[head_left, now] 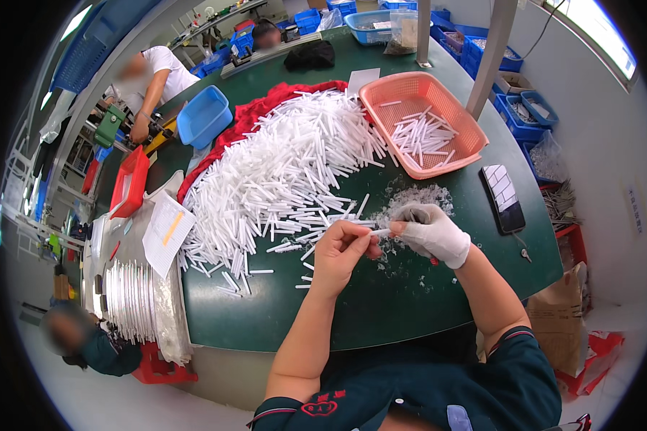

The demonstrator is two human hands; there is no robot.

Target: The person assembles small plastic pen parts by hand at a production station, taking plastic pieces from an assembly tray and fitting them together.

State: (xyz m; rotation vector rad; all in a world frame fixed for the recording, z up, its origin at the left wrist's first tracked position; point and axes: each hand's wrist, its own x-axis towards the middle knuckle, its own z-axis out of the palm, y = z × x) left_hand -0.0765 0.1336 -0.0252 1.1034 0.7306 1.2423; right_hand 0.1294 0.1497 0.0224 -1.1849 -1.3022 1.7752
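Observation:
A short white plastic tube [382,233] lies level between my two hands. My bare left hand [341,251] pinches its left end between thumb and fingers. Closed on the other end is my right hand [435,235], in a white glove with bare fingertips showing. A small red piece of something [434,261] peeks out under the right palm; its kind is hidden. Beyond my hands, a large heap of similar white tubes [287,158] spreads over the table, partly on a red cloth [266,100]. White plastic shavings [420,197] are scattered around my right hand.
A pink plastic basket [474,136] holds some tubes at the far right. A phone [503,197] lies near the green table's [251,316] right edge. Left are a blue bin [205,116], a red bin [129,183], paper sheets [167,231] and bundled rods [129,302]. Other people sit nearby.

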